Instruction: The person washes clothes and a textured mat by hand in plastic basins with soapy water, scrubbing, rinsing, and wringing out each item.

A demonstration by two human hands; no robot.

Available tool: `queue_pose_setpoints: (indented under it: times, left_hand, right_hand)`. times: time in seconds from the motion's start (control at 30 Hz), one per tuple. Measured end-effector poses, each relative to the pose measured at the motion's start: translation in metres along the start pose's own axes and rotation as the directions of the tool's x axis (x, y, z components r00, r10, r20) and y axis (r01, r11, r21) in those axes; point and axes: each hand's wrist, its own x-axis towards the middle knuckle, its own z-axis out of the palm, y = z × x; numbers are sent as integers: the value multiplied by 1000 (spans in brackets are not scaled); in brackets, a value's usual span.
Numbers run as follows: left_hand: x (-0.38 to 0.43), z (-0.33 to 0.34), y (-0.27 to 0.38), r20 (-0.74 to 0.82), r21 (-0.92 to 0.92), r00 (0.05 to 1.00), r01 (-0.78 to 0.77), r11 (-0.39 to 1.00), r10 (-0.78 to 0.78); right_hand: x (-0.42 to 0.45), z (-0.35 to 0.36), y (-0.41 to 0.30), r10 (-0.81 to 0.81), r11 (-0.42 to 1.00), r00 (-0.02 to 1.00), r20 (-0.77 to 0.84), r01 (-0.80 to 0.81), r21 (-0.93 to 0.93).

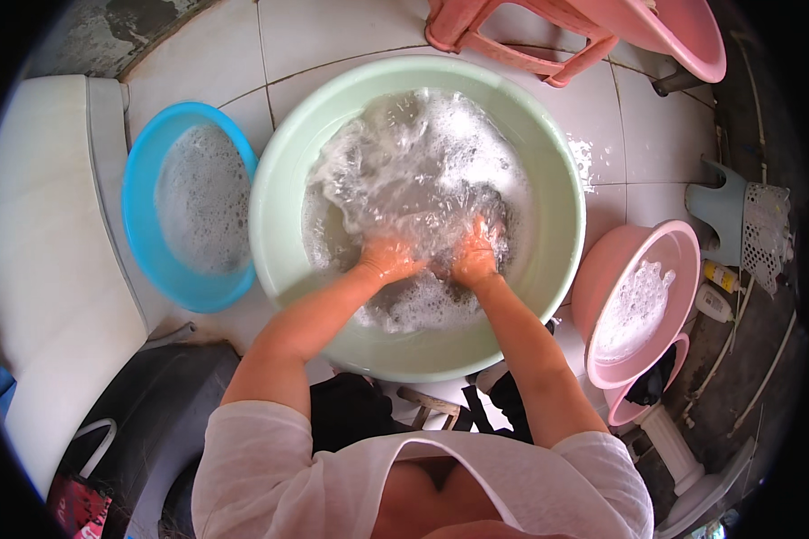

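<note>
Both of my hands are in the foamy water of a large pale green plastic basin on the floor in front of me. My left hand lies partly under the splashing surface, its fingers hidden by water and suds. Close to its right, my right hand reaches down with wet, bent fingers. Dark and greyish shapes show around the hands below the water, but I cannot tell what they are. Whether either hand grips something is hidden by the splash.
Left of the green basin stands a blue basin of sudsy water. A pink basin with foam stands at the right, near two bottles and a pale blue plastic stool. Beyond are a red plastic stool and another pink basin.
</note>
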Motion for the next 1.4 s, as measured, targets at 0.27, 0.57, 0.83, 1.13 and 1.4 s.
queue_pose_setpoints:
  times: [0.27,0.57,0.83,1.13,1.4]
  left_hand:
    - [56,-30,-46,137,-484,989,21,875,52]
    - [104,-46,-47,-47,-390,941,291,874,-334]
    - [56,-68,-59,-428,-669,770,83,739,-473]
    - [-29,2,-8,-403,-158,915,-36,987,-31]
    - [-2,29,-5,-387,-38,922,-50,998,32]
  right_hand:
    - [57,-42,26,265,951,870,417,-308,38]
    - [95,-71,49,283,907,929,239,-340,250]
    - [-1,-77,-42,-10,989,843,-538,86,117]
    - [-38,-56,-47,304,904,914,-270,-187,385]
    - [1,-29,-19,284,957,954,94,-288,37]
